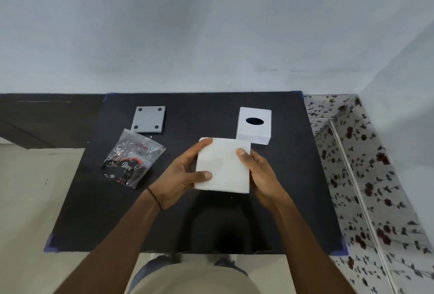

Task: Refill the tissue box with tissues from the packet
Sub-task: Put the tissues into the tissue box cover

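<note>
A square stack of white tissues (pixel 224 164) is held above the middle of the black table mat (pixel 281 188). My left hand (pixel 180 174) grips its left edge, thumb on top. My right hand (pixel 260 171) grips its right edge. The white tissue box (pixel 254 127) stands upright just behind the stack, at the back right, with its dark oval slot facing up. The clear plastic packet (pixel 132 160) with black and red print lies crumpled on the mat to the left. A grey square plate (pixel 148 119) with a dark dot in each corner, perhaps the box's base, lies flat behind the packet.
The mat ends at a pale wall behind. A floral-patterned surface (pixel 366 188) runs along the right side. Pale floor (pixel 28 199) lies to the left of the table. Blue tape marks the mat's corners.
</note>
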